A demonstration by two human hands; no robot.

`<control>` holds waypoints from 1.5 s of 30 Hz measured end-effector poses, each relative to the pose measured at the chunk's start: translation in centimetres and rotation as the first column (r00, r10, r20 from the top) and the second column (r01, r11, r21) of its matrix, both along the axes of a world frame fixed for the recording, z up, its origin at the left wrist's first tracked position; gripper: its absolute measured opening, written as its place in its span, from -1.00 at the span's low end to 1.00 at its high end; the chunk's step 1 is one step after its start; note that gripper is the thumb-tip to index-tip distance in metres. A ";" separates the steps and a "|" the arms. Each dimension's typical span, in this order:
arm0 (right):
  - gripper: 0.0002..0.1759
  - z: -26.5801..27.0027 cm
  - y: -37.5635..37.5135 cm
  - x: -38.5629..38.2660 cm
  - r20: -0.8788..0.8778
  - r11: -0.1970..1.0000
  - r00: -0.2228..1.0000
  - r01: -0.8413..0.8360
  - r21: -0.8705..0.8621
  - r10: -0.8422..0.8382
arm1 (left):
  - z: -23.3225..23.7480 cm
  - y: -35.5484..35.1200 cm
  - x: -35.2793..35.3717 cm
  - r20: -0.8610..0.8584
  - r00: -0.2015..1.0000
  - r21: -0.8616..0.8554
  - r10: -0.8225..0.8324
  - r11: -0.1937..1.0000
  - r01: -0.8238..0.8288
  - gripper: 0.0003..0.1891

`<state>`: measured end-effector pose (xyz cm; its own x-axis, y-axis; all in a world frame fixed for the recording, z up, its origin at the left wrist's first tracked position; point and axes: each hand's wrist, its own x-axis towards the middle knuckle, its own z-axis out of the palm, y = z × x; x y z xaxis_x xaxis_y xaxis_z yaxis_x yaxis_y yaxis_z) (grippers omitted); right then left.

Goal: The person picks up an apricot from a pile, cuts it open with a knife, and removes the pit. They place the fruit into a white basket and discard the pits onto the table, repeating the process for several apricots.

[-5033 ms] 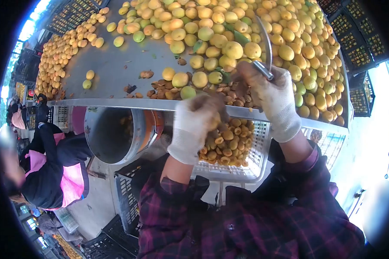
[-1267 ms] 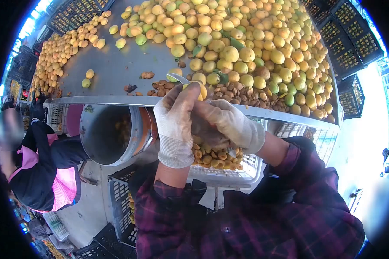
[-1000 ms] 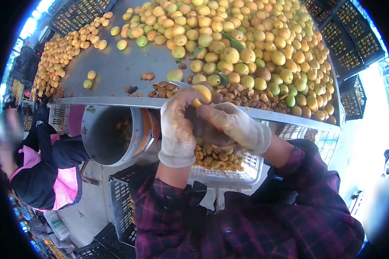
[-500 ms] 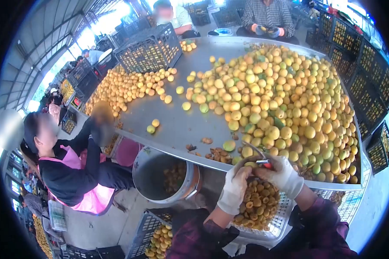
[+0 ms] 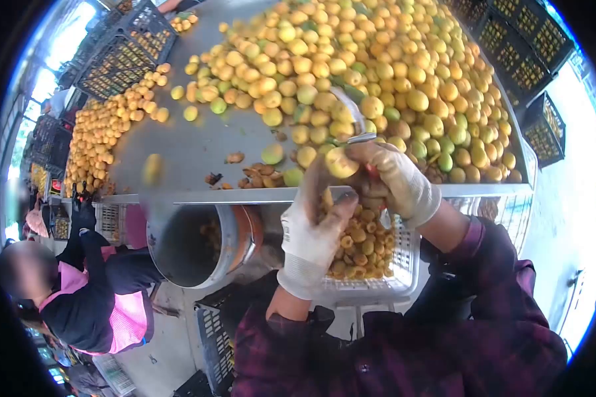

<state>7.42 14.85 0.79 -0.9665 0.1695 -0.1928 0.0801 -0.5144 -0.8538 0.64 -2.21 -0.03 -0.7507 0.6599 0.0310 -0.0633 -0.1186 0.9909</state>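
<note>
A yellow apricot (image 5: 342,163) sits between my two gloved hands, above the table's front edge. My left hand (image 5: 311,235) has its fingers curled against the apricot's left side, with the thumb below. My right hand (image 5: 397,182) is closed around a curved knife (image 5: 349,109); its blade points up and away over the piled fruit, and the red handle is mostly hidden by the fingers. Beneath both hands, a white plastic basket (image 5: 407,261) holds opened apricots (image 5: 361,248). The heap of whole apricots (image 5: 377,73) lies just beyond my hands.
The metal table (image 5: 192,155) has a raised front rim. Fruit scraps (image 5: 261,177) lie near it. A large bucket (image 5: 232,231) stands to the left below, beside a dark crate (image 5: 215,344). A person in a pink apron (image 5: 129,317) sits at left. Filled crates (image 5: 523,49) stack at right.
My view has tilted down and shifted right, so the table sits higher and further left. The knife's blade now points more upward, and my left hand is turned with its fingers raised.
</note>
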 end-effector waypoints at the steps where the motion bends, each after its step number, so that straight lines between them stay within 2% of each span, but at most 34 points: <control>1: -0.67 2.3 -1.3 0.0 0.109 0.997 0.992 0.064 -0.041 -0.059 | 0.9 0.3 0.1 0.199 0.979 0.105 -0.051 0.994 0.030 -0.34; 2: -0.67 2.1 -1.4 0.2 0.125 0.996 0.990 0.067 -0.052 -0.060 | 0.4 0.4 0.3 0.217 0.976 0.100 0.010 0.994 -0.033 -0.36; 5: -0.71 2.3 -1.2 -0.2 0.175 0.997 0.984 -0.022 -0.072 0.035 | 0.9 0.9 0.3 0.211 0.977 0.142 0.040 0.987 -0.071 -0.34; 6: -0.74 3.1 -1.5 -0.5 0.220 0.998 0.975 0.020 -0.055 -0.008 | 0.9 1.0 0.4 0.256 0.967 0.218 0.000 0.974 -0.058 -0.32; 7: -0.75 3.4 -1.6 -0.4 0.270 0.997 0.961 0.064 -0.037 -0.051 | 0.7 0.8 0.5 0.261 0.965 0.216 -0.003 0.975 -0.055 -0.32; 9: -0.74 2.9 -1.3 -0.3 0.267 0.999 0.962 0.049 0.001 -0.047 | 0.3 0.9 0.1 0.220 0.973 0.296 -0.073 0.955 0.005 -0.33; 11: -0.74 2.8 -0.8 0.0 0.219 1.000 0.976 0.009 -0.001 -0.009 | 0.5 1.0 0.2 0.211 0.975 0.281 -0.071 0.960 0.010 -0.34; 12: -0.74 3.1 -1.1 -0.3 0.278 0.996 0.957 0.067 0.057 -0.081 | 0.7 1.1 0.2 0.222 0.974 0.284 -0.051 0.959 -0.015 -0.36; 13: -0.74 3.3 -1.3 -0.3 0.282 0.996 0.956 0.069 0.054 -0.082 | 0.8 1.2 0.3 0.236 0.971 0.285 -0.033 0.958 -0.037 -0.38; 17: -0.72 4.4 -1.6 -0.3 0.332 0.964 0.935 0.037 0.262 -0.126 | 0.6 1.2 0.2 0.330 0.944 0.289 -0.020 0.954 -0.081 -0.42; 18: -0.70 4.6 -1.5 -0.4 0.346 0.940 0.925 0.030 0.339 -0.154 | 0.6 0.9 0.0 0.317 0.948 0.265 -0.042 0.963 -0.046 -0.44; 19: -0.70 4.4 -1.2 -0.3 0.350 0.940 0.924 0.026 0.339 -0.152 | 0.5 0.9 -0.1 0.302 0.951 0.244 -0.065 0.970 -0.011 -0.46; 20: -0.70 3.9 -0.8 -0.3 0.165 0.871 0.968 0.087 0.483 -0.188 | 1.0 1.5 0.2 0.253 0.967 0.223 0.007 0.973 -0.065 -0.41; 22: -0.66 2.8 -0.3 -0.5 -0.156 0.693 0.973 0.230 0.683 -0.170 | 1.3 1.1 0.1 0.257 0.966 0.166 0.002 0.985 -0.046 -0.43; 23: -0.66 3.3 0.0 -0.5 -0.151 0.691 0.973 0.229 0.686 -0.172 | 1.4 0.9 0.0 0.259 0.966 0.105 -0.004 0.994 -0.024 -0.46; 25: -0.66 4.5 0.9 -0.2 -0.106 0.392 0.993 0.074 0.917 0.060 | 1.3 0.6 -0.1 0.272 0.961 0.069 -0.046 0.997 0.029 -0.50; 26: -0.67 2.0 1.5 -0.7 -0.293 0.253 0.942 0.247 0.935 0.164 | 1.3 0.4 -0.2 0.281 0.956 0.031 -0.082 0.997 0.076 -0.53; 27: -0.67 1.9 1.9 -0.8 -0.292 0.256 0.943 0.246 0.935 0.161 | 1.0 0.1 -0.3 0.283 0.956 0.028 -0.083 0.997 0.078 -0.53; 29: -0.69 1.8 2.1 -0.7 -0.300 0.205 0.917 0.251 0.946 0.263 | 0.4 -0.4 -0.5 0.256 0.960 0.028 -0.118 0.993 0.115 -0.56; 30: -0.74 2.2 1.9 -0.7 -0.276 0.247 0.926 0.213 0.945 0.257 | 0.6 -0.6 -0.6 0.256 0.959 0.025 -0.118 0.993 0.115 -0.56; 32: -0.78 2.5 1.4 -0.8 -0.271 0.257 0.935 0.210 0.943 0.228 | 1.4 -0.8 -0.5 0.417 0.891 0.047 -0.177 0.984 0.174 -0.56; 33: -0.82 2.6 1.1 -0.9 -0.264 0.267 0.944 0.207 0.941 0.199 | 1.5 -0.6 -0.4 0.419 0.890 0.047 -0.178 0.983 0.175 -0.56; 34: -0.82 2.4 1.0 -1.0 -0.262 0.267 0.944 0.206 0.942 0.198 | 1.5 -0.3 -0.1 0.424 0.896 0.083 -0.129 0.991 0.103 -0.55; 35: -0.84 2.1 0.8 -1.1 -0.269 0.145 0.961 0.258 0.955 0.065 | 1.5 -0.2 0.0 0.430 0.899 0.119 -0.079 0.992 0.031 -0.55; 36: -0.84 2.0 0.6 -1.3 -0.288 0.015 0.955 0.290 0.957 -0.069 | 1.4 -0.2 -0.2 0.430 0.899 0.117 -0.080 0.993 0.032 -0.55; 37: -0.77 2.4 0.9 -1.8 -0.314 0.096 0.914 0.348 0.933 -0.258 | 1.3 -0.2 -0.4 0.456 0.886 0.170 -0.087 0.985 0.009 -0.54; 38: -0.74 2.8 1.6 -2.4 -0.282 0.382 0.866 0.445 0.810 -0.412 | 1.3 -0.2 -0.5 0.481 0.872 0.225 -0.096 0.974 -0.016 -0.53; 39: -0.71 3.2 2.2 -2.9 -0.199 0.600 0.818 0.540 0.591 -0.540 | 1.4 -0.2 -0.6 0.481 0.871 0.231 -0.099 0.973 -0.017 -0.53; 41: -0.63 3.4 4.1 -1.7 -0.189 0.801 0.859 0.512 0.309 -0.476 | 1.4 0.0 -0.6 0.484 0.874 0.179 -0.055 0.983 -0.037 -0.52; 42: -0.57 3.1 4.0 -1.5 -0.249 0.858 0.863 0.486 0.165 -0.440 | 1.3 -0.1 -0.7 0.486 0.873 0.184 -0.049 0.982 -0.047 -0.52; 43: -0.57 3.9 3.1 -1.4 -0.246 0.861 0.866 0.480 0.167 -0.435 | 1.1 -0.2 -0.7 0.462 0.884 0.181 -0.065 0.983 -0.023 -0.52; 45: -0.58 5.8 1.5 -1.1 -0.071 0.810 0.923 0.368 0.457 -0.379 | 1.1 -0.2 -0.7 0.437 0.896 0.171 -0.079 0.985 0.003 -0.53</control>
<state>6.29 16.33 6.61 -0.8070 0.5900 -0.0243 -0.0168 -0.0640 -0.9978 -0.07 -2.44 1.03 -0.6840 0.7048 -0.1883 -0.4976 -0.2619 0.8269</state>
